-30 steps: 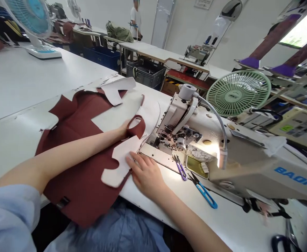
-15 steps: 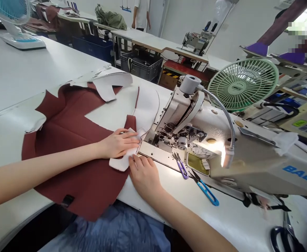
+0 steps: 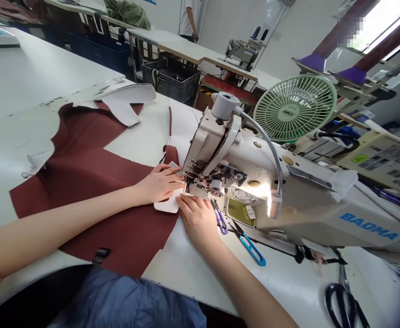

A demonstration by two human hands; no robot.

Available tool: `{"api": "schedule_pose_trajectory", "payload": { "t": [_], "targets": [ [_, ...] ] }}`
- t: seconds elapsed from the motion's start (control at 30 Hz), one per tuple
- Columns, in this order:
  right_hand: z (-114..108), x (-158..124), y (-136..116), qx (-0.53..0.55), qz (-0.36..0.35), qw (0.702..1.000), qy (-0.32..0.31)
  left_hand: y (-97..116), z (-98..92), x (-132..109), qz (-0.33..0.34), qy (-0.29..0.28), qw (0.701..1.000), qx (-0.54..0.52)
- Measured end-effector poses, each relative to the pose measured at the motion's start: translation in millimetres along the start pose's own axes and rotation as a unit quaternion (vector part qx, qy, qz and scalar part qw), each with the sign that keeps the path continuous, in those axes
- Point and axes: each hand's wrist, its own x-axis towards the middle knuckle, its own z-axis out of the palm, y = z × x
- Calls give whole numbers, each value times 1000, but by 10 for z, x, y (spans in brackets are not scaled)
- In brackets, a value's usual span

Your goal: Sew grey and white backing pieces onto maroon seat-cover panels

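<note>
A large maroon fabric piece (image 3: 94,182) with a white underside lies spread over the white table (image 3: 12,91). Its folded white edge (image 3: 167,205) sits at the needle area of the white sewing machine (image 3: 289,196). My left hand (image 3: 161,182) lies flat on the fabric just left of the presser foot, fingers stretched toward the needle. My right hand (image 3: 198,218) presses the fabric edge from the near side, fingers extended, right beside the machine bed.
Purple thread snips (image 3: 219,219) and blue thread snips (image 3: 251,246) lie by the machine. Large scissors (image 3: 343,300) rest at the lower right. A green fan (image 3: 294,109) stands behind the machine. A person (image 3: 189,18) stands at far tables; a dark crate (image 3: 172,79) is behind.
The folded white edge has been slid right, in under the presser foot. Both hands moved with it toward the needle. The view shifted right and down.
</note>
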Motion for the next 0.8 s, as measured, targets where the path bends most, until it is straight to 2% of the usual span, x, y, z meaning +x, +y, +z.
{"api": "schedule_pose_trajectory", "payload": {
  "t": [0.27,0.47,0.8],
  "targets": [
    [-18,43,46,-6,29,1000,-5,-78,-6,112,4,-11,999,-32],
    [-22,36,35,-9,25,1000,-4,-74,-21,145,18,10,999,-41],
    [18,36,42,-14,18,1000,11,-160,-20,192,21,-2,998,-65]
  ]
}}
